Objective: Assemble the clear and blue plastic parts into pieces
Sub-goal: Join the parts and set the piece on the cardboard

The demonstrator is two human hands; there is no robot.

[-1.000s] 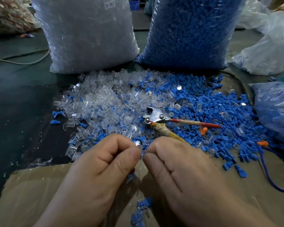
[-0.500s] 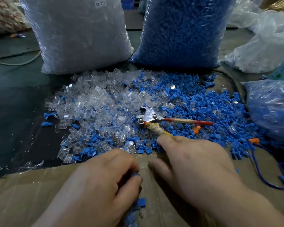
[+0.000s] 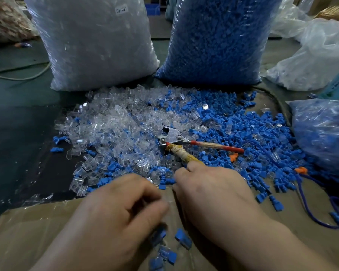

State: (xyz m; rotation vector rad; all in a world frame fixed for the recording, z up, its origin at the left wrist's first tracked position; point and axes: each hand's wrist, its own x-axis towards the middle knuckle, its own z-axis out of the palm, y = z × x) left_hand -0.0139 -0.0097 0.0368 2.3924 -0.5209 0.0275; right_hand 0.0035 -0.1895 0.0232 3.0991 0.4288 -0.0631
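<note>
A heap of loose clear plastic parts lies on the left and merges into a heap of blue plastic parts on the right. My right hand rests palm down at the near edge of the heaps, fingers spread, with its fingertips touching blue parts there. My left hand hovers beside it, blurred by motion and loosely curled; nothing shows between its fingers. A few assembled clear-and-blue pieces lie on the cardboard just below my hands.
Pliers with a red handle and a taped yellow handle lie on the heap above my right hand. A big bag of clear parts and one of blue parts stand behind. Another bag sits at the right, near orange bits.
My hands were joined at a small part, then separated. The left hand dipped toward the assembled pieces and now rises again. The right hand has reached forward to the heap's edge.
</note>
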